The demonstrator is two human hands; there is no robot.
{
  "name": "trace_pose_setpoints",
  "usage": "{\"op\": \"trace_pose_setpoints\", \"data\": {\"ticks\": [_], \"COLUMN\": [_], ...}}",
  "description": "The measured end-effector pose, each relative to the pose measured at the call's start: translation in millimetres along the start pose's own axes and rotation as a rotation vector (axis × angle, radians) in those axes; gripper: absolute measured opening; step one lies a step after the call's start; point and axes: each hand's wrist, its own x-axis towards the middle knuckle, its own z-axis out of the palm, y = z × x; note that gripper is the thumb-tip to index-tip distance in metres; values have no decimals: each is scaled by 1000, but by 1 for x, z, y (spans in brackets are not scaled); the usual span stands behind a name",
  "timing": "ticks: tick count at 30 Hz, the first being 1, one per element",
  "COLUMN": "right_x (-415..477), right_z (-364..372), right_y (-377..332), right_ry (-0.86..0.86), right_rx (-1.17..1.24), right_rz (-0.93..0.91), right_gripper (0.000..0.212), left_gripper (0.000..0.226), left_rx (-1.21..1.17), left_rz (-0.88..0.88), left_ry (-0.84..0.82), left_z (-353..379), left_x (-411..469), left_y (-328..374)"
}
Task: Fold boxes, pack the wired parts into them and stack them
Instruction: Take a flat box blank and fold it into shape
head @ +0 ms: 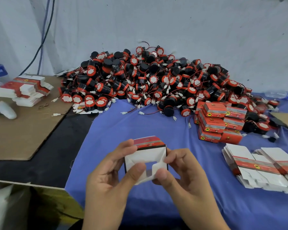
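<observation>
Your left hand (111, 170) and right hand (181, 170) pinch the box (145, 156) between them, open end facing you; the parts (148, 80) lie beyond.

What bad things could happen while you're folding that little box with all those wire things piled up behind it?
1. Both hands, left hand and right hand, are pinching the thin white flaps of the box; a hard push could crease or tear one.
2. The pile of wired parts is tangled, so pulling one might drag others out.
3. The stack of finished boxes sits unevenly against the pile and could topple if bumped.
</observation>
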Motion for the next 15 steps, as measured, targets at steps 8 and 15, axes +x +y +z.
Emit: {"op": "trace_pose_setpoints", "data": {"ticks": [8,15], "right_x": [-1,-6], "right_z": [19,28], "right_y": [11,8], "right_ry": [285,234], "right_rx": [-42,-43], "right_rz": [-5,32], "right_gripper": [26,33], "left_gripper": [44,46], "left_rx": [81,-11], "left_rz": [138,131], "left_ry": [-30,106], "left_z": [23,34], "left_x": [-15,-15], "left_y": [-2,-2]}}
